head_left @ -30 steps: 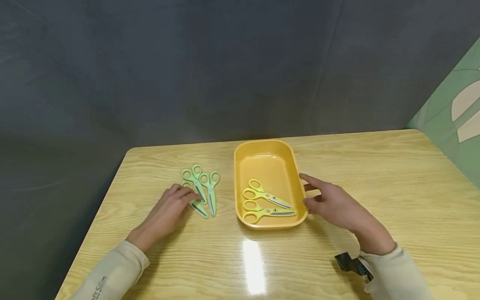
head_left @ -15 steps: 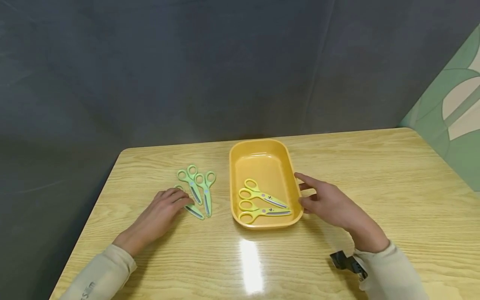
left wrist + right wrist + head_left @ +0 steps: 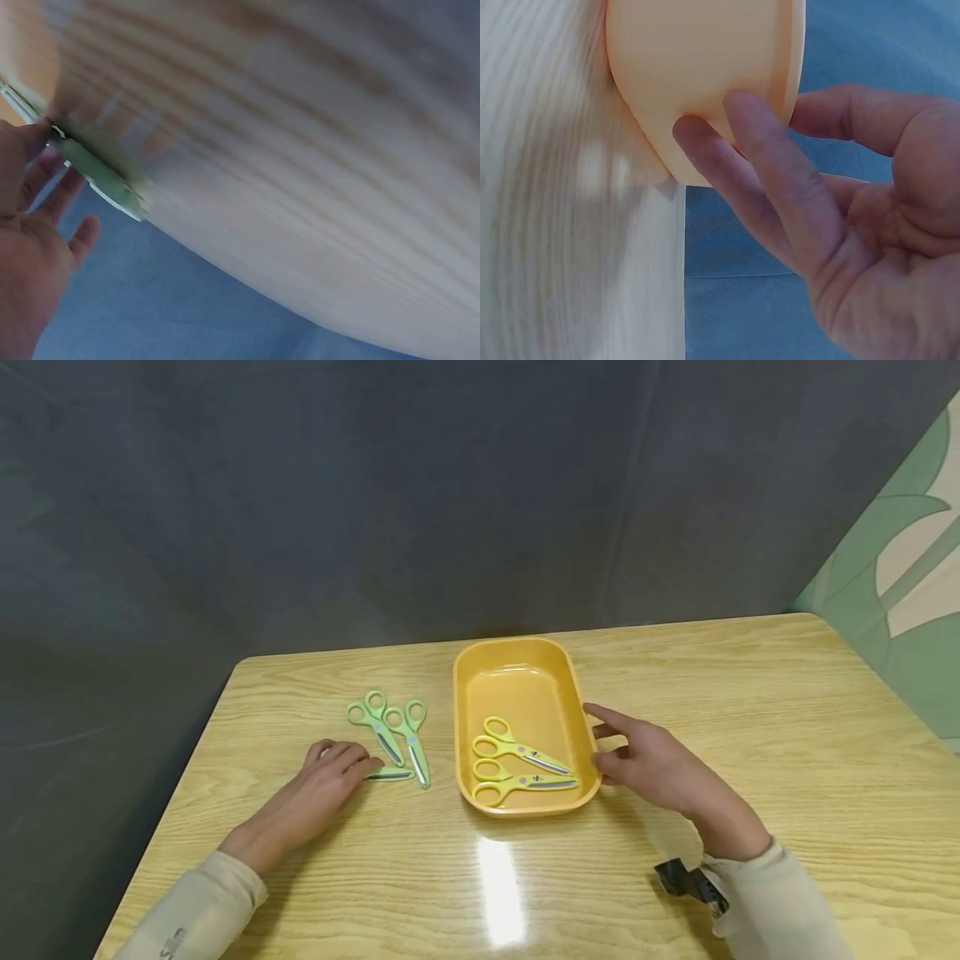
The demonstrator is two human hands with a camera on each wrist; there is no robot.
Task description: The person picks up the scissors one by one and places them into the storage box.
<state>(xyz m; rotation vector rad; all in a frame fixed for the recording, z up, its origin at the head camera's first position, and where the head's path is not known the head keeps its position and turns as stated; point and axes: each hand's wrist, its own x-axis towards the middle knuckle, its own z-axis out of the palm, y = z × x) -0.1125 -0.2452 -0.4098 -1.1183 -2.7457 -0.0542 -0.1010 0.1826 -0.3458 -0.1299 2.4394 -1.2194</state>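
Sleeves first, and both of mine were pale cream! On the left sleeve (image 3: 198,906), dark lettering (image 3: 173,943) ran along the forearm, only a few letters showing, and the cuff (image 3: 242,875) creased softly. Over to the right sleeve (image 3: 780,906): a chunky black gadget (image 3: 686,882) jutted from the wrist, narrowing toward the cloth.

Bright, even light covers the desk (image 3: 712,677), with a white glare streak (image 3: 501,893) on its near side; the backdrop (image 3: 450,502) is dim. The left wrist view is hazy, its green scissors (image 3: 101,176) blurred; the right wrist view looks sharper.
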